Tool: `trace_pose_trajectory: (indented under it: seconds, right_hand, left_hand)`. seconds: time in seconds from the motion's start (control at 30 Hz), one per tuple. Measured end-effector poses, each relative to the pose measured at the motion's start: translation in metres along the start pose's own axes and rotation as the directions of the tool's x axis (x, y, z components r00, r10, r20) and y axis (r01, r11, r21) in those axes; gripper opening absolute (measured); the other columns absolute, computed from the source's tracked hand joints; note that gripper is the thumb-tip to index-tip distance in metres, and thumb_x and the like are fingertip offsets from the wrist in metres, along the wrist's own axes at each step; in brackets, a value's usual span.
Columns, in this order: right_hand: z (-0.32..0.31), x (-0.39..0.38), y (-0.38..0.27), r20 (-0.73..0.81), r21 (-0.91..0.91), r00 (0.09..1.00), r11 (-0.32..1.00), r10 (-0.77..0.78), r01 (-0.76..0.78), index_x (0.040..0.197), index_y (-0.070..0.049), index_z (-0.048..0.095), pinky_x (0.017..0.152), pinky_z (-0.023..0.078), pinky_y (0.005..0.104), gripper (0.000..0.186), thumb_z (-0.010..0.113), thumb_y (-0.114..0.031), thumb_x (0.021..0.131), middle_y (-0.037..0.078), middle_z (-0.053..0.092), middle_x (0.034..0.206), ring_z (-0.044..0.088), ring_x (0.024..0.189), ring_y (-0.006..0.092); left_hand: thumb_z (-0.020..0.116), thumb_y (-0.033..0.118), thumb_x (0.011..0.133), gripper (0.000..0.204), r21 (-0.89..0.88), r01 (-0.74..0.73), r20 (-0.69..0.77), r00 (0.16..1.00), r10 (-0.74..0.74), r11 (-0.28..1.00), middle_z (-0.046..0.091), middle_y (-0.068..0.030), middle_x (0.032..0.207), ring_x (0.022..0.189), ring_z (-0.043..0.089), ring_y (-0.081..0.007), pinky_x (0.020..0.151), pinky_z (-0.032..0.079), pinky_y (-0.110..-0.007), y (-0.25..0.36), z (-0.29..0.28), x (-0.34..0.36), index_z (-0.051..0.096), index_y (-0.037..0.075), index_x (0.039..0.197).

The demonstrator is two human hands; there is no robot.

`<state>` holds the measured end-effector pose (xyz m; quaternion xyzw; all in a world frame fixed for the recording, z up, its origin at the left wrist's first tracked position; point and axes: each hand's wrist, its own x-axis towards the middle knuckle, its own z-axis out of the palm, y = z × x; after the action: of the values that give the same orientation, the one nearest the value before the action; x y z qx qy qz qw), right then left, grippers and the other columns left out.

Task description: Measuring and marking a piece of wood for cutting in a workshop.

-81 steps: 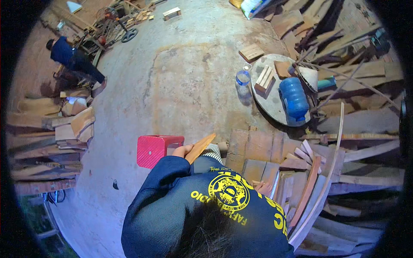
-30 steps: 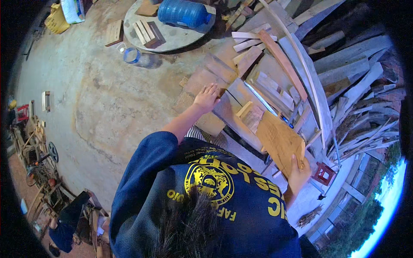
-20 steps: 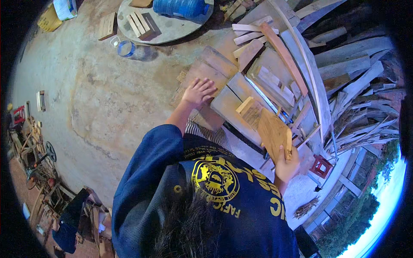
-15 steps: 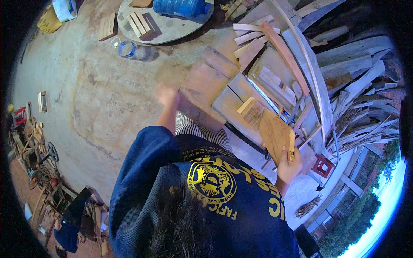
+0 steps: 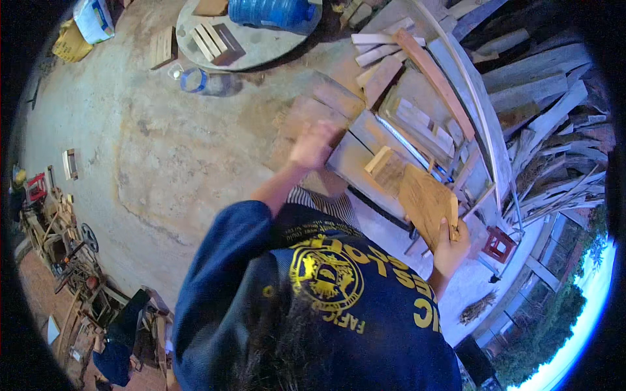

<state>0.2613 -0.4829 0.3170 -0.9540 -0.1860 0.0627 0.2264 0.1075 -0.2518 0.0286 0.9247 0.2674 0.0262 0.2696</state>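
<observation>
Right grip (image 5: 451, 250) on board (image 5: 425, 201), left grip (image 5: 313, 147) blurred

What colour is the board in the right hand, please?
The board is yellowish brown, best seen in the head view.

There were two hands (image 5: 450, 249), one held board (image 5: 427, 203) at three o'clock, one round table (image 5: 257, 60) at eleven and two sacks (image 5: 72, 43) at ten.

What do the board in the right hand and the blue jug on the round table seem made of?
Board: wood, seemingly unvarnished; matt brown face with darker grain streaks. Blue jug: probably smooth, glossy plastic, given its highlights and ribbed body.
</observation>
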Motion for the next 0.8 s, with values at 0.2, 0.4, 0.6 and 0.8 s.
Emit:
trace_pose_trajectory:
  seconds: [0.2, 0.4, 0.6, 0.8]
  right_hand:
    - [0.004, 0.001, -0.003, 0.051, 0.029, 0.998, 0.999, -0.046, 0.045, 0.094, 0.003, 0.061, 0.068, 0.045, 0.0304, 0.019, 0.063, -0.012, 0.083, 0.011, 0.062, 0.08, 0.055, 0.072, 0.0153]
    - [-0.006, 0.005, 0.024, 0.019, 0.063, 0.998, 0.996, 0.062, -0.063, 0.095, 0.004, 0.06, 0.07, 0.045, 0.0291, 0.019, 0.062, -0.011, 0.084, 0.008, 0.061, 0.08, 0.054, 0.075, 0.0137]
    - [-0.012, 0.022, 0.034, -0.036, -0.018, 0.996, 0.997, 0.076, -0.077, 0.094, 0.004, 0.062, 0.07, 0.046, 0.0298, 0.023, 0.062, -0.016, 0.083, 0.009, 0.064, 0.08, 0.056, 0.072, 0.0148]
    - [-0.007, 0.019, 0.037, -0.034, 0.089, 0.997, 0.994, 0.068, -0.064, 0.095, 0.005, 0.061, 0.07, 0.046, 0.0291, 0.023, 0.063, -0.015, 0.084, 0.009, 0.064, 0.082, 0.056, 0.074, 0.014]
  left_hand:
    - [0.035, 0.039, 0.091, 0.053, -0.064, -0.208, -0.045, 0.978, 0.205, 0.976, 0.036, -0.0085, 0.142, 0.134, 0.028, -0.0253, 0.11, 0.015, -0.047, -0.006, 0.055, 0.009, 0.031, 0.02, 0.14]
    - [0.04, 0.033, 0.09, 0.044, -0.212, 0.857, 0.08, 0.494, -0.866, 0.469, 0.04, -0.0186, 0.136, 0.124, 0.04, -0.0335, 0.105, 0.024, -0.047, -0.102, -0.012, -0.025, 0.049, 0.008, 0.125]
    - [0.045, 0.026, 0.087, 0.05, -0.026, 0.912, -0.491, 0.346, -0.799, 0.41, 0.031, -0.0223, 0.141, 0.128, 0.028, -0.0457, 0.108, 0.02, -0.049, -0.147, 0.025, -0.068, 0.039, 0.003, 0.131]
    - [0.05, 0.021, 0.085, 0.057, -0.05, -0.087, -0.023, 0.996, 0.086, 0.995, 0.037, -0.015, 0.138, 0.132, 0.028, -0.0297, 0.11, 0.014, -0.045, -0.022, 0.023, -0.019, 0.031, 0.007, 0.136]
